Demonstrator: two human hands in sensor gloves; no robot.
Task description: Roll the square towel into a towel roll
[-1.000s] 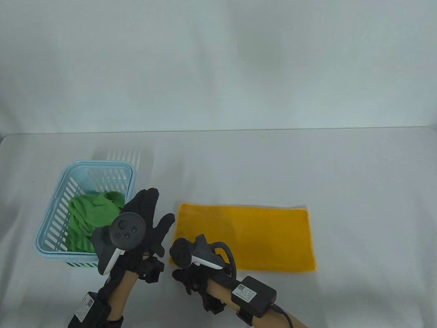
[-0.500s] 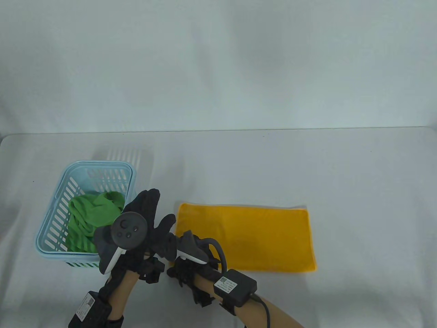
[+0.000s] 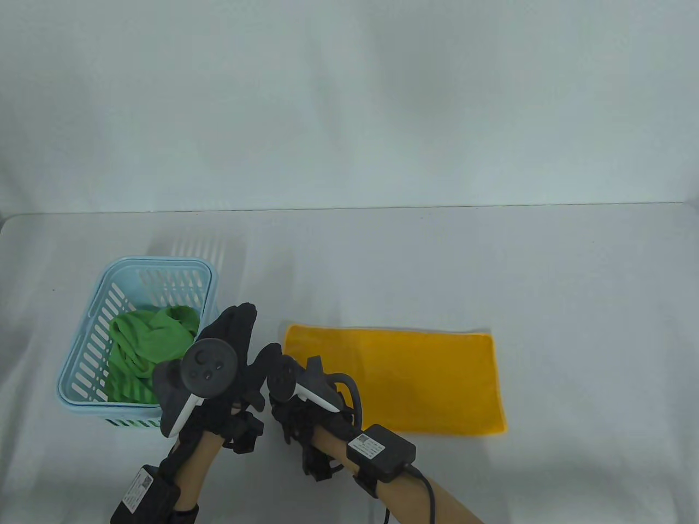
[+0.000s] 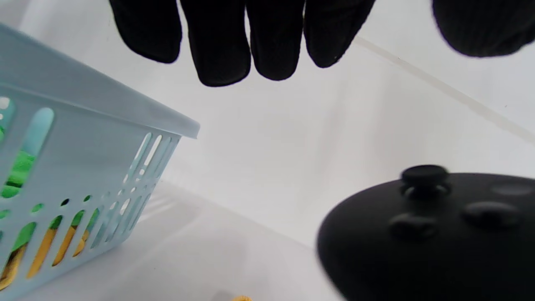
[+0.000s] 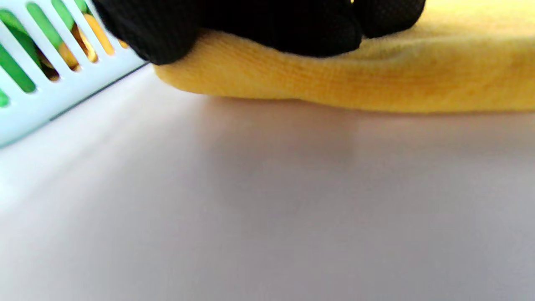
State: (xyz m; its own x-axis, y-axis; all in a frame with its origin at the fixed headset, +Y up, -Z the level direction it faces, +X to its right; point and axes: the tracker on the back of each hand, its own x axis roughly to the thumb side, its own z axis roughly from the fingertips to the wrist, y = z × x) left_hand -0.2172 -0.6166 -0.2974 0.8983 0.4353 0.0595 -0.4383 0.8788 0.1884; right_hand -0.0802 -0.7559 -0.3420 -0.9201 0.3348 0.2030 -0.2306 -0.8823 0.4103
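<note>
left hand (image 3: 235, 349) fingers straight, holding nothing | right hand (image 3: 297, 406) grips yellow towel (image 3: 415, 376) edge | labels unreadable

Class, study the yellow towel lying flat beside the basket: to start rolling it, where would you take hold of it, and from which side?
Probably the yellow towel is best taken at its short left edge, coming from the basket side. It lies flat and long left to right, so that edge rolls rightward. The right hand already rests on that end; the left hand hovers alongside.

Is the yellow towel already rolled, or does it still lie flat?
Flat. The towel lies as a rectangle on the table, no roll visible. The right hand rests on its left edge.
</note>
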